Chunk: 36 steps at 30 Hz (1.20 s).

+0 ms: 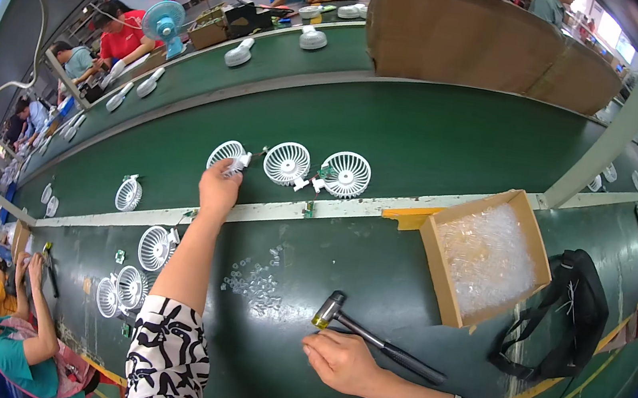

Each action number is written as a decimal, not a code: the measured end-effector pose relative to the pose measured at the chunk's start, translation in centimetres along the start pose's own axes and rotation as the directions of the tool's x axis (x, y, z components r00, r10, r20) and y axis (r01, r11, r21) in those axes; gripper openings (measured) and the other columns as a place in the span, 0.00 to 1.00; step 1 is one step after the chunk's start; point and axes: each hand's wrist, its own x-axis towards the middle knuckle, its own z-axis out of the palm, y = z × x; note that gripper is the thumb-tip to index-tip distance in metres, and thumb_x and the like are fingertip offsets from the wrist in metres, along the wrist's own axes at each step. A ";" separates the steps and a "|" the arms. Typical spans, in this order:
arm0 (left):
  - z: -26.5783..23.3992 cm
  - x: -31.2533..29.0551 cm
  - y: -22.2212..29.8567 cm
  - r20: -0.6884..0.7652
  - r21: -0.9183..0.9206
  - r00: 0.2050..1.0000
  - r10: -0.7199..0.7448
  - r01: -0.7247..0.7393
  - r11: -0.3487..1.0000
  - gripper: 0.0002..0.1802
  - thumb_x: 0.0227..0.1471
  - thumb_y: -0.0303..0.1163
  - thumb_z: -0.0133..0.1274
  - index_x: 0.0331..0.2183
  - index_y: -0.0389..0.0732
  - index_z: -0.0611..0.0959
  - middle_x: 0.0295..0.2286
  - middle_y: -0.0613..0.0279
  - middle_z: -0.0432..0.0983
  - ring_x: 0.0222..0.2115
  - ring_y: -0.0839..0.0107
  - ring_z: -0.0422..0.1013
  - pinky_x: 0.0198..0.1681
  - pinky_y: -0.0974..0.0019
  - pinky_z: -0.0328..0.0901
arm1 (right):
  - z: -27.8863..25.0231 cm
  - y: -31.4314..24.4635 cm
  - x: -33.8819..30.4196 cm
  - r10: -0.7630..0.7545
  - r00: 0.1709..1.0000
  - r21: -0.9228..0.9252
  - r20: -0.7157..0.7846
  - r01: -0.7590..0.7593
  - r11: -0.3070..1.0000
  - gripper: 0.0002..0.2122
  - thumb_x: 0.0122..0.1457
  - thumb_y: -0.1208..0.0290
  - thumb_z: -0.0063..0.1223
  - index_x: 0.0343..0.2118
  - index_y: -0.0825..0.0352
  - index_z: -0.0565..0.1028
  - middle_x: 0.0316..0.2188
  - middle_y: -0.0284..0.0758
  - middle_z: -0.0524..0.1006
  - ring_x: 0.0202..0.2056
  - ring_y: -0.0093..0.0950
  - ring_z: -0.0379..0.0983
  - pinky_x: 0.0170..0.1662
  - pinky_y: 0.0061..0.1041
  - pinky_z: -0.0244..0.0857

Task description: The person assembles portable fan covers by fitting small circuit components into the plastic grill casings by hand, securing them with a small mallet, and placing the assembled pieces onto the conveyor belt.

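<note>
On the near side of the green belt (456, 136), a round white fan part (220, 151) lies under the fingers of the left hand (219, 188); the forearm reaches straight forward, fingers curled at its near side — grasping or merely resting, I cannot tell. Two similar white parts (286, 164) sit just to its right. Nearer the body, the right hand (343, 362) lies low over the bench (296, 248), forearm angled inward, fingertips bunched beside a hammer (366, 333); whether they pinch anything is unclear. Clear small pieces (253, 283) are scattered between the forearms, with an open cardboard box (434, 266) farther right.
</note>
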 end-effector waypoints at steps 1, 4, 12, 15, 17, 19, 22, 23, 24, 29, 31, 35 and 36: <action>-0.6 0.3 0.4 -0.012 -0.058 1.000 -0.009 0.009 0.998 0.25 0.47 0.31 0.63 0.49 0.38 0.82 0.40 0.48 0.81 0.40 0.59 0.78 0.47 0.61 0.69 | 0.3 0.0 0.0 -0.013 1.000 0.012 -0.006 0.013 1.000 0.05 0.59 0.76 0.54 0.36 0.71 0.76 0.26 0.38 0.76 0.27 0.36 0.76 0.30 0.32 0.70; -1.9 1.4 5.6 -0.009 -0.195 0.986 0.166 -0.165 0.967 0.24 0.47 0.35 0.65 0.47 0.38 0.84 0.37 0.50 0.81 0.36 0.66 0.76 0.43 0.65 0.69 | 0.1 0.1 0.1 -0.019 1.000 0.015 -0.016 0.019 1.000 0.05 0.59 0.76 0.54 0.36 0.71 0.76 0.26 0.38 0.76 0.27 0.37 0.75 0.29 0.34 0.69; -6.9 -10.1 15.4 -0.066 -0.128 0.806 0.588 -0.592 0.796 0.19 0.42 0.25 0.68 0.40 0.35 0.84 0.28 0.61 0.69 0.27 0.72 0.64 0.30 0.68 0.62 | 0.8 1.2 -0.8 -0.031 0.995 0.050 -0.094 0.035 0.998 0.06 0.60 0.73 0.53 0.36 0.69 0.75 0.27 0.41 0.76 0.27 0.42 0.75 0.30 0.38 0.68; -9.6 -17.0 13.6 -0.002 -0.077 0.807 0.591 -0.589 0.804 0.19 0.40 0.20 0.65 0.39 0.33 0.82 0.35 0.58 0.70 0.33 0.69 0.68 0.34 0.69 0.64 | 1.0 1.0 -0.5 -0.066 0.987 0.102 -0.143 0.081 0.991 0.05 0.60 0.73 0.52 0.35 0.70 0.76 0.28 0.42 0.77 0.28 0.43 0.75 0.32 0.38 0.68; -10.9 -21.0 12.3 0.007 0.005 0.788 0.616 -0.616 0.788 0.20 0.38 0.24 0.68 0.38 0.37 0.84 0.33 0.55 0.72 0.33 0.62 0.68 0.36 0.62 0.64 | 0.4 0.3 -0.5 -0.029 0.984 0.187 -0.178 0.063 0.980 0.06 0.61 0.73 0.52 0.34 0.71 0.76 0.26 0.43 0.77 0.28 0.43 0.75 0.32 0.38 0.68; -11.6 -25.0 11.2 0.027 0.106 0.769 0.638 -0.637 0.763 0.19 0.38 0.26 0.68 0.37 0.38 0.84 0.33 0.54 0.73 0.34 0.59 0.68 0.37 0.61 0.64 | -0.2 0.4 -0.6 0.028 0.979 0.221 -0.201 0.017 0.975 0.08 0.62 0.71 0.51 0.33 0.72 0.77 0.24 0.44 0.76 0.27 0.42 0.75 0.32 0.36 0.68; -12.3 -30.6 9.1 0.066 0.298 0.774 0.630 -0.618 0.728 0.16 0.41 0.31 0.67 0.34 0.37 0.83 0.32 0.55 0.76 0.37 0.54 0.67 0.44 0.53 0.60 | -0.6 0.2 -0.6 0.112 0.989 0.240 -0.100 -0.085 0.967 0.10 0.63 0.66 0.51 0.33 0.69 0.78 0.24 0.44 0.78 0.26 0.40 0.76 0.30 0.36 0.68; -12.5 -32.2 8.6 0.098 0.310 0.784 0.613 -0.610 0.730 0.16 0.41 0.33 0.66 0.34 0.37 0.83 0.32 0.55 0.76 0.37 0.54 0.66 0.44 0.51 0.59 | 0.0 0.3 -0.4 0.100 0.992 0.234 -0.080 -0.079 0.969 0.11 0.63 0.65 0.51 0.33 0.69 0.79 0.24 0.44 0.78 0.26 0.40 0.76 0.30 0.36 0.67; -12.5 -33.7 8.1 0.127 0.325 0.795 0.593 -0.598 0.732 0.17 0.41 0.36 0.66 0.34 0.38 0.83 0.32 0.55 0.76 0.37 0.53 0.66 0.44 0.50 0.58 | 0.8 0.3 -0.4 0.086 0.995 0.229 -0.056 -0.071 0.971 0.12 0.62 0.64 0.51 0.33 0.68 0.79 0.24 0.43 0.78 0.26 0.40 0.76 0.30 0.36 0.67; -10.7 -36.5 6.4 0.125 0.314 0.858 0.498 -0.510 0.801 0.17 0.41 0.33 0.64 0.35 0.35 0.82 0.29 0.54 0.76 0.34 0.55 0.69 0.44 0.53 0.57 | 2.3 -1.7 -2.0 0.071 0.973 0.070 0.221 -0.088 0.994 0.15 0.62 0.58 0.52 0.40 0.65 0.78 0.25 0.38 0.80 0.26 0.39 0.77 0.29 0.37 0.68; -10.1 -36.4 6.7 0.120 0.286 0.863 0.491 -0.503 0.815 0.17 0.42 0.30 0.62 0.38 0.33 0.82 0.28 0.52 0.76 0.31 0.55 0.71 0.43 0.54 0.58 | 2.8 -2.0 -2.6 0.086 0.972 0.049 0.219 -0.099 0.994 0.17 0.61 0.59 0.53 0.46 0.65 0.75 0.25 0.37 0.80 0.27 0.39 0.77 0.31 0.37 0.68; -10.1 -36.4 6.1 0.091 0.277 0.851 0.518 -0.521 0.807 0.20 0.43 0.28 0.60 0.41 0.31 0.80 0.30 0.50 0.76 0.33 0.50 0.71 0.43 0.51 0.59 | 3.7 -2.1 -3.0 0.078 0.990 0.075 0.119 -0.088 0.993 0.15 0.59 0.61 0.53 0.44 0.66 0.76 0.24 0.38 0.80 0.28 0.40 0.77 0.31 0.38 0.68; -10.1 -36.5 6.3 0.071 0.266 0.850 0.522 -0.520 0.812 0.20 0.43 0.27 0.60 0.41 0.31 0.80 0.30 0.49 0.76 0.34 0.49 0.71 0.44 0.50 0.59 | 3.3 -2.5 -2.9 0.072 0.991 0.070 0.114 -0.081 0.994 0.15 0.59 0.61 0.53 0.44 0.66 0.76 0.24 0.38 0.80 0.28 0.40 0.77 0.31 0.38 0.68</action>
